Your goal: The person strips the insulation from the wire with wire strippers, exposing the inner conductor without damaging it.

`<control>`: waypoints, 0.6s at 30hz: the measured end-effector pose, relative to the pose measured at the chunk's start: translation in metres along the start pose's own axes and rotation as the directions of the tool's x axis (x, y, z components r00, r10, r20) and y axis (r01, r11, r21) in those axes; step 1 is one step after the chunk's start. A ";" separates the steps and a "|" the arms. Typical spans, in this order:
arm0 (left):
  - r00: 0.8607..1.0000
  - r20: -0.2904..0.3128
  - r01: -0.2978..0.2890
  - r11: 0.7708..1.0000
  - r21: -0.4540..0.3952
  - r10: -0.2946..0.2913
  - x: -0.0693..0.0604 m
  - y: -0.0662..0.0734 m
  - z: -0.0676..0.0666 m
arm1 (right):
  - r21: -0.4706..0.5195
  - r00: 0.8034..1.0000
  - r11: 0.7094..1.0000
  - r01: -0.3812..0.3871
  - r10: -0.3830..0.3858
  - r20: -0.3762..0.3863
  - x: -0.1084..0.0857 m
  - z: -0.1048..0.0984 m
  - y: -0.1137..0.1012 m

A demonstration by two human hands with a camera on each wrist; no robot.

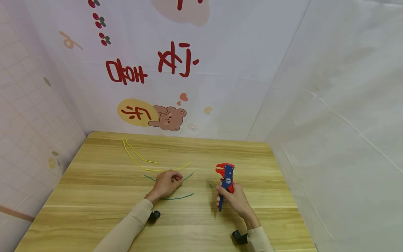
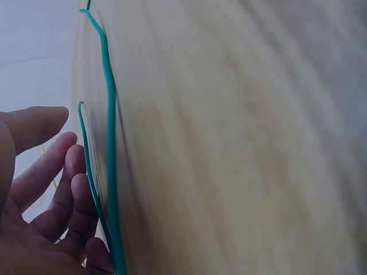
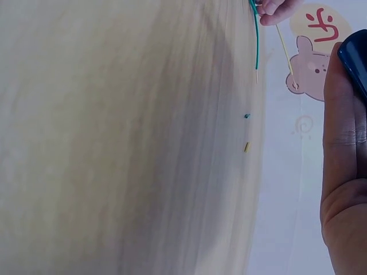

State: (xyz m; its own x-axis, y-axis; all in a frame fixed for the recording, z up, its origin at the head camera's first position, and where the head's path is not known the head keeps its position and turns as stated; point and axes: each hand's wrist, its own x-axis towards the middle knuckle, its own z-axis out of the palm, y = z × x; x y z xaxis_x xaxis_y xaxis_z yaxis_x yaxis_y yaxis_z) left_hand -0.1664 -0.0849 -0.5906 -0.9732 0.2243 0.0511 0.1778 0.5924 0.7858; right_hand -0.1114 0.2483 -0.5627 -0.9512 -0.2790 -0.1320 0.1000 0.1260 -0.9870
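Note:
My right hand (image 1: 237,200) grips a red-and-blue wire stripper (image 1: 228,175) by its handle, with the red head pointing away from me. In the right wrist view only part of its dark blue handle (image 3: 356,60) shows. Loosely curled, my left hand (image 1: 168,182) hovers at a green wire (image 1: 188,176), which passes behind its fingers. The left wrist view has the thumb and fingertips apart, with nothing pinched between them. Nearer to me lies a second green wire (image 1: 179,198), its left part hidden under the left hand and wrist. One green wire (image 3: 256,43) has a pale bare end.
A long yellow wire (image 1: 132,158), folded over at its far left, lies behind the left hand. Small cut pieces, one green (image 3: 247,116) and one yellow (image 3: 246,147), rest left of the stripper. Cloth walls (image 1: 220,115) border the wooden table (image 1: 104,168).

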 end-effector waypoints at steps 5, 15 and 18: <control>1.000 -0.012 -0.017 1.000 -0.016 0.017 -0.002 -0.001 -0.001 | 0.005 1.000 1.000 -0.009 0.009 0.003 0.000 0.000 -0.001; 0.999 -0.016 -0.043 0.999 -0.034 0.042 -0.006 -0.001 -0.003 | 0.011 1.000 1.000 -0.013 0.013 0.004 0.002 0.001 0.000; 1.000 -0.003 -0.021 1.000 -0.021 0.021 -0.006 0.000 -0.003 | 0.010 1.000 1.000 -0.014 0.014 0.004 0.002 0.001 0.000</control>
State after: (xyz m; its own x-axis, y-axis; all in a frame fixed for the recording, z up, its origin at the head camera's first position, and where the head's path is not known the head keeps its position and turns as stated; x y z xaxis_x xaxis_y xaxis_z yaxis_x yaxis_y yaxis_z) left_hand -0.1613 -0.0890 -0.5893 -0.9697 0.2342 0.0692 0.1948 0.5713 0.7973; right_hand -0.1126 0.2470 -0.5632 -0.9486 -0.2808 -0.1463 0.1164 0.1204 -0.9859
